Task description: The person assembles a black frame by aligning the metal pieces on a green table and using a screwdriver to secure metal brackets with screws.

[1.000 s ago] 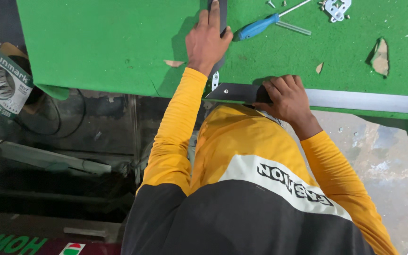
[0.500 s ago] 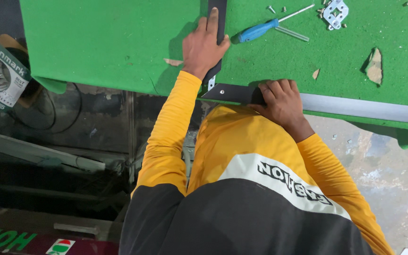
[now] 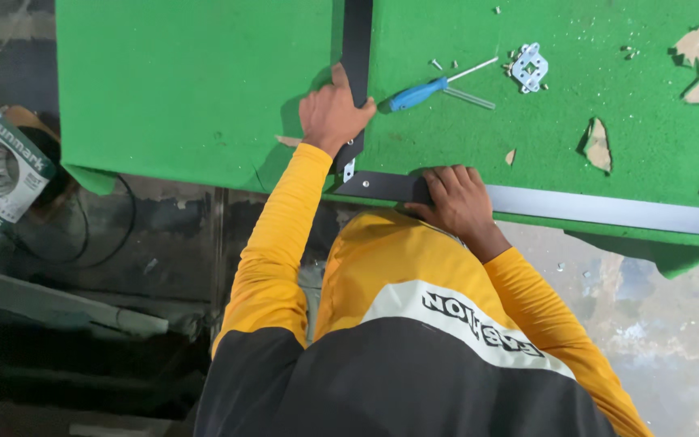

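Both hands unmoved, left hand gripping upright dark bar, right hand clasping horizontal bar, green table.

A table covered in green felt carries two dark metal frame bars meeting at a corner, a blue-handled screwdriver, a white corner bracket, loose screws and torn cardboard scraps.
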